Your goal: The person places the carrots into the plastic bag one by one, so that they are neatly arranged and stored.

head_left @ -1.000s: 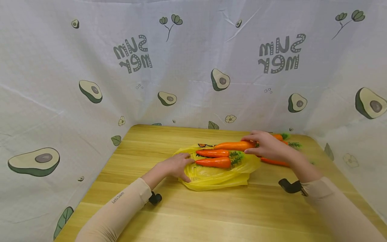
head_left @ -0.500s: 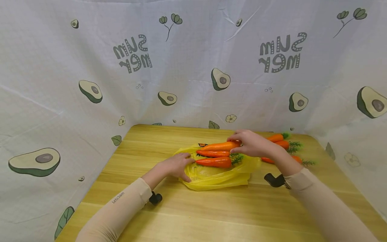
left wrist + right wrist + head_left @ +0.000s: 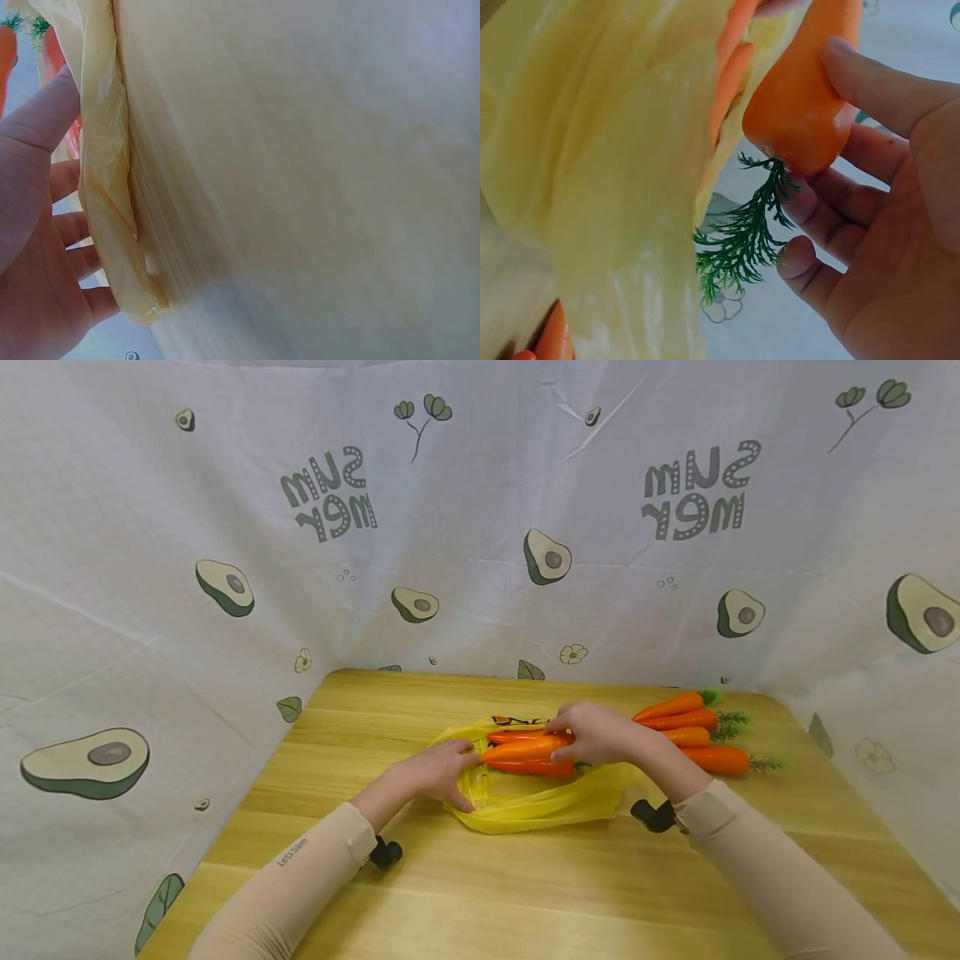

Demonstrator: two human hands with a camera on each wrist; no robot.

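My right hand (image 3: 600, 735) grips an orange carrot (image 3: 525, 749) near its thick end, above the yellow plastic bag (image 3: 540, 814). In the right wrist view that carrot (image 3: 802, 112) has a dark green leafy top (image 3: 754, 229), with thumb and fingers on either side of the root. Two redder carrots lie on the bag beneath it, partly covered: one behind (image 3: 510, 737), one in front (image 3: 532, 768). At the bag's left end, my left hand (image 3: 435, 772) rests with spread fingers. The left wrist view shows its fingers (image 3: 75, 229) reaching behind the bag's rumpled edge (image 3: 105, 165).
Several more carrots (image 3: 678, 720) with green tops lie at the right of the wooden table (image 3: 465, 893). A white cloth (image 3: 480, 510) printed with avocados hangs behind and along both sides. Each wrist wears a black camera mount (image 3: 654, 816).
My right hand has carried the carrot leftward from the right side of the bag, then nearer, over the two carrots there. The left hand has stayed in place.
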